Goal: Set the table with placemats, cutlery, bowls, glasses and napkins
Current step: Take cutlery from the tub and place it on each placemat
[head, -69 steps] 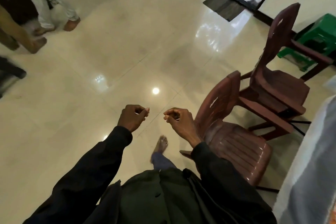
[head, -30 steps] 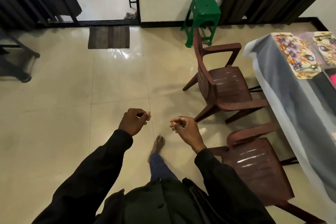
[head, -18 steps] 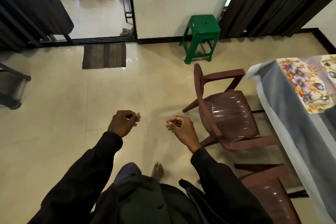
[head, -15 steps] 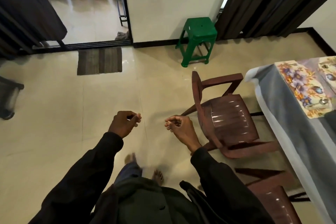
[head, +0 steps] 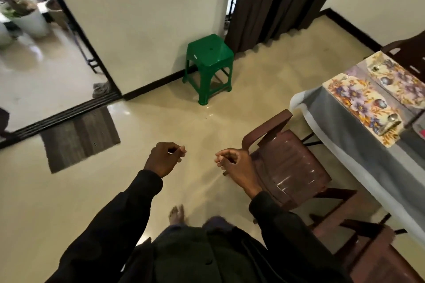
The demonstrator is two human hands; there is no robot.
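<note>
Left hand and right hand: both clenched, holding nothing, raised over the floor. Two floral placemats lie side by side at the table corner, with blurred cutlery on them.

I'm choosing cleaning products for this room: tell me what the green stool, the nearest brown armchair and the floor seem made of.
Green stool: probably moulded plastic, glossy; even colour and bright highlights on the seat.
Brown armchair: likely moulded plastic, semi-gloss; streaky glare across its seat.
Floor: seemingly polished tile or stone, cream; smooth sheen with bright glare patches.
</note>
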